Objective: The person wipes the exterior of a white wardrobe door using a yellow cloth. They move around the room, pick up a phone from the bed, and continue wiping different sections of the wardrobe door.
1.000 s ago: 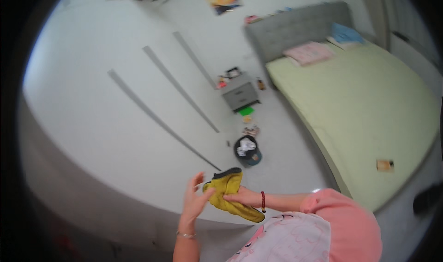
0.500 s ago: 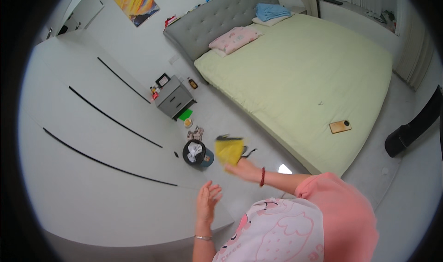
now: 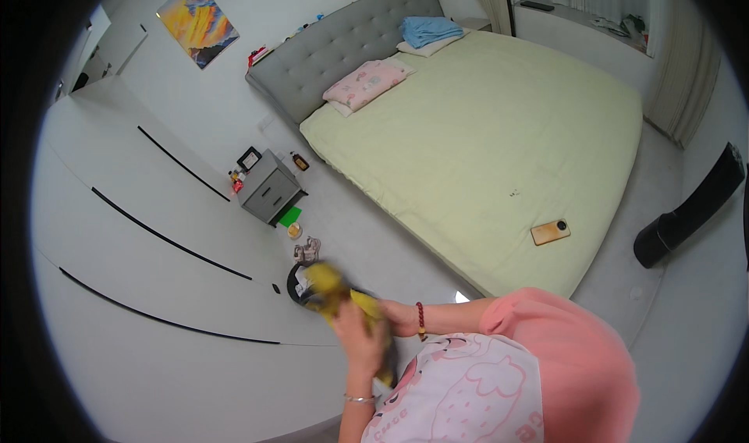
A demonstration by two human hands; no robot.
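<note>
In front of my body I have a soft yellow piece with dark grey parts (image 3: 326, 278), blurred by motion; its kind is unclear. My left hand (image 3: 360, 340), a silver bangle on its wrist, is closed on the near side of it. Behind it my right hand (image 3: 399, 318), below a red bead bracelet, also meets the yellow piece; most of its fingers are hidden. The yellow piece hangs partly over a dark waste bin (image 3: 294, 285), covering much of it from sight. Something white shows inside the bin's rim.
A white wardrobe (image 3: 172, 279) with long black handles fills the left. Beyond the bin are shoes (image 3: 307, 249) and a grey nightstand (image 3: 271, 189). A bed with a pale green sheet (image 3: 484, 147) lies right, with a phone (image 3: 551, 232) on it. A black curved object (image 3: 690, 209) stands far right.
My left hand has come up and taken hold of the yellow piece, which only my right hand held before. The piece has moved left and nearer, in front of the bin. The view has shifted slightly.
</note>
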